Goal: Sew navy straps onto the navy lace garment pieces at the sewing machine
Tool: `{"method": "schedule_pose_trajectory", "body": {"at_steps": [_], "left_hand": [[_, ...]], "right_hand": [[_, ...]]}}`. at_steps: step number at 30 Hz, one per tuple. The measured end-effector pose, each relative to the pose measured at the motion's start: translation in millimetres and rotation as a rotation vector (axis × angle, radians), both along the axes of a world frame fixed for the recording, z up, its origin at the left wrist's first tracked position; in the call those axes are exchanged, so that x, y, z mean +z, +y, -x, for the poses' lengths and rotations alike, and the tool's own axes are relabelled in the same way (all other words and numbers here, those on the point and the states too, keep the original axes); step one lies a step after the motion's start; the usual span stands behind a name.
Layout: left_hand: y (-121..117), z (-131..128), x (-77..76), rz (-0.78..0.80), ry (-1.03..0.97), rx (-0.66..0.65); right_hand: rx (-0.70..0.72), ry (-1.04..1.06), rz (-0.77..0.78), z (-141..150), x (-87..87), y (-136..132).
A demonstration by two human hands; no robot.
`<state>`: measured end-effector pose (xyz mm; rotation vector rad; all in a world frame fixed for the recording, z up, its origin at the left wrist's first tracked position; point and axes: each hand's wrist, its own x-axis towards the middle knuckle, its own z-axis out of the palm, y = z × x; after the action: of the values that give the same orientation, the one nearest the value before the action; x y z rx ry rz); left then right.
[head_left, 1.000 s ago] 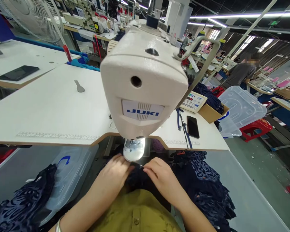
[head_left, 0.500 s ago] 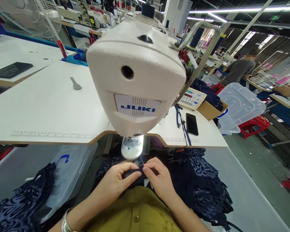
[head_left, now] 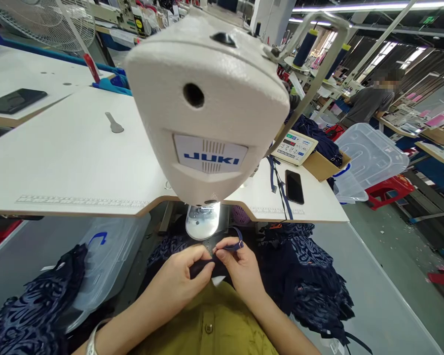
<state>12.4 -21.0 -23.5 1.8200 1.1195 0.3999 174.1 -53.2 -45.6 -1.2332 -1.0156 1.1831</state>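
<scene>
A white JUKI sewing machine head (head_left: pixel 207 98) fills the middle of the view, its lit foot area (head_left: pixel 203 222) just below. In front of it my left hand (head_left: pixel 183 278) pinches the edge of a dark navy garment (head_left: pixel 307 286). My right hand (head_left: pixel 239 266) is closed on a thin navy strap (head_left: pixel 234 246) that loops up from the same spot. The two hands almost touch. A small white label (head_left: pixel 218 280) shows between them. More of the navy patterned fabric lies over my lap and to the right.
The white sewing table (head_left: pixel 77 162) carries a black phone (head_left: pixel 294 187), a control panel (head_left: pixel 295 148) and navy straps. A clear plastic bin (head_left: pixel 103 261) with navy fabric (head_left: pixel 33 310) sits at lower left. Another bin (head_left: pixel 370 160), a red stool (head_left: pixel 390 190) and a seated person (head_left: pixel 370 101) are at right.
My hands have drawn back a little from the machine foot. The right hand has lifted the thin strap into a loop, and the left has closed tighter on the fabric edge.
</scene>
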Motion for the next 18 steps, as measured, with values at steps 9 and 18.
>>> {"method": "schedule_pose_trajectory", "body": {"at_steps": [9,18], "left_hand": [[-2,-2,-8.3,-0.178,-0.104,0.019],[-5,-3,0.2,-0.147,-0.069,0.085]], "right_hand": [[-0.132,-0.364,-0.200,3,-7.9,-3],[-0.055,-0.600,-0.399,-1,-7.7,0]]}}
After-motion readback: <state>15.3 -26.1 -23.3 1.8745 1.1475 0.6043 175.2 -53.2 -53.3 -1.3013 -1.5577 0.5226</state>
